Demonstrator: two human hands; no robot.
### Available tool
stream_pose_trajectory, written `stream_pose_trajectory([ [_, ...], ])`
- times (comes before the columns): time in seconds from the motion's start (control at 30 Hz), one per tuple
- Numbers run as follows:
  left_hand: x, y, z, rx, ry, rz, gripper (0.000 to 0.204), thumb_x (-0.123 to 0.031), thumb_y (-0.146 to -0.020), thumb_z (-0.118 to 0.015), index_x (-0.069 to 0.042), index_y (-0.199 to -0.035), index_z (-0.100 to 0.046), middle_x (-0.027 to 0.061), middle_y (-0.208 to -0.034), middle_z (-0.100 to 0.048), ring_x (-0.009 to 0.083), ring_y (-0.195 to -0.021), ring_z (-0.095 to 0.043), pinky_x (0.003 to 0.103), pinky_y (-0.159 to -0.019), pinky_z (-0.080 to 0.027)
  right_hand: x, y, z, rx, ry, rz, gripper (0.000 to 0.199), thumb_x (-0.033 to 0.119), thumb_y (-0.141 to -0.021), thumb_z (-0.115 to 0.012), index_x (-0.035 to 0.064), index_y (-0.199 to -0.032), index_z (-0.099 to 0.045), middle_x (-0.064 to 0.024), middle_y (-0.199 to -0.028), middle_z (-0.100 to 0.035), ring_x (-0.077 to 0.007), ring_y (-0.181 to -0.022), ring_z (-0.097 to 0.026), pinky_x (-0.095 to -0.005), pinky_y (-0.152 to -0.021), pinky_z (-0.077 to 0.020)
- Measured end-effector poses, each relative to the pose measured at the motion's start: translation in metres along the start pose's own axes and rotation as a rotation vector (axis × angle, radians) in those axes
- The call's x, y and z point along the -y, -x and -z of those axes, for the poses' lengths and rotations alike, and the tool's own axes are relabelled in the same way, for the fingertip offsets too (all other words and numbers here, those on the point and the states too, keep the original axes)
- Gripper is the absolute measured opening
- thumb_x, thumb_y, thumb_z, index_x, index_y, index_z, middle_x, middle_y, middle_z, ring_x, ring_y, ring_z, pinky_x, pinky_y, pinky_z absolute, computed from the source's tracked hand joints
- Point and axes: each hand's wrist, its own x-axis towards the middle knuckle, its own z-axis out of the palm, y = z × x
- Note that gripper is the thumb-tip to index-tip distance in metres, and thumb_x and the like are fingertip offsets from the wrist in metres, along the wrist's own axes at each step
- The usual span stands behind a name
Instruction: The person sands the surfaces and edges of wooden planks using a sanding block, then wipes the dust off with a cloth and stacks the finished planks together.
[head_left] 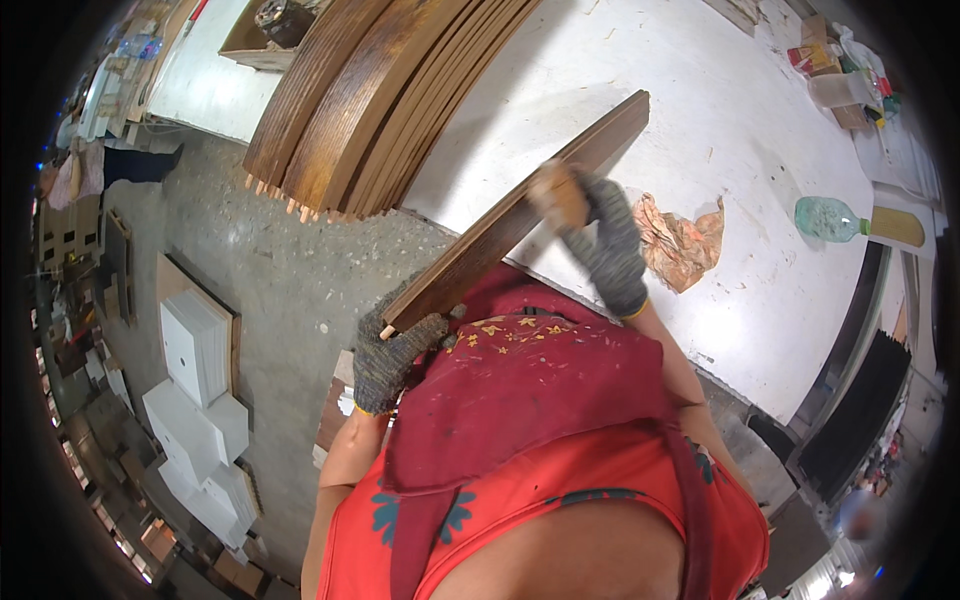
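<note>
A long dark brown wooden board [460, 255] slants up and away from me, its far end over the white table [740, 330]. A small dowel sticks out of its near end. There my left hand [385, 365], in a grey knitted glove, is closed around the board. Midway along it, my gloved right hand [612, 245] grips a tan pad [560, 196] against the board's upper face. Motion blurs the pad, so its exact kind is unclear. A crumpled, stained brownish sheet [683, 242] lies on the table just right of my right hand.
Several brown boards [350, 110] with dowelled ends overhang the table at the far left, beside a wooden tray [245, 45] holding a dark can. A greenish bottle [828, 218] lies at the right. White panels [193, 340] are stacked on the floor at left.
</note>
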Motion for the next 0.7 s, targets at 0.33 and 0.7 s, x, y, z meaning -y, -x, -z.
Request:
stream_pose_trajectory([
  [0.33,-0.006,-0.002,0.000,0.009,-0.057,0.002,0.048,-0.003,-0.081,-0.070,0.003,-0.126,-0.056,0.0105,-0.090,-0.070,0.0131,-0.072,-0.064,0.025,-0.065,-0.051,-0.040,-0.008,0.004,0.087,0.634,0.492,0.061,0.036,-0.080,-0.068,0.0092,-0.132,-0.052,-0.0120,-0.125,-0.056,-0.0317,-0.116,-0.053,-0.0431,-0.102,-0.0389],
  [0.7,-0.002,-0.014,0.008,-0.008,-0.022,0.041,0.036,-0.003,-0.079,-0.068,0.007,-0.113,-0.060,0.0157,-0.090,-0.070,0.0176,-0.069,-0.066,0.027,-0.062,-0.052,-0.139,-0.172,0.181,-0.333,1.047,-0.129,0.058,0.049,-0.082,-0.064,0.0071,-0.122,-0.062,-0.0178,-0.101,-0.065,-0.0312,-0.095,-0.061,-0.0415,-0.084,-0.0501],
])
